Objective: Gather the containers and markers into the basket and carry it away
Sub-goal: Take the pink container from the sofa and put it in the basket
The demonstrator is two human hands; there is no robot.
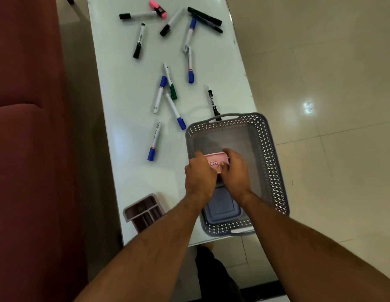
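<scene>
Left hand: the left hand [200, 173] is over the basket, its grip closed on the left end of the pink container [216, 162].
Right hand: the right hand [234, 168] mirrors it, fingers wrapped round the container's right end, so both hands have hold of it together.
Pink container: held inside the grey basket [274, 162], about mid-length; whether it touches the basket floor I cannot tell.
Basket: sits at the near right corner of the tabletop [128, 68], its right side reaching past the tabletop's right edge.
Blue-grey container [222, 209]: already lying in the near end of the basket, partly hidden by the wrists.
Mauve divided tray [144, 211]: on the tabletop near the near left corner, just left of the left forearm.
Markers: all out on the tabletop, scattered from the middle to the far end. A blue-capped marker [153, 141] lies closest to the basket's left side; a black marker [213, 102] has its end touching or tucked behind the basket's far handle; a pink highlighter [158, 8] lies at the far edge.
</scene>
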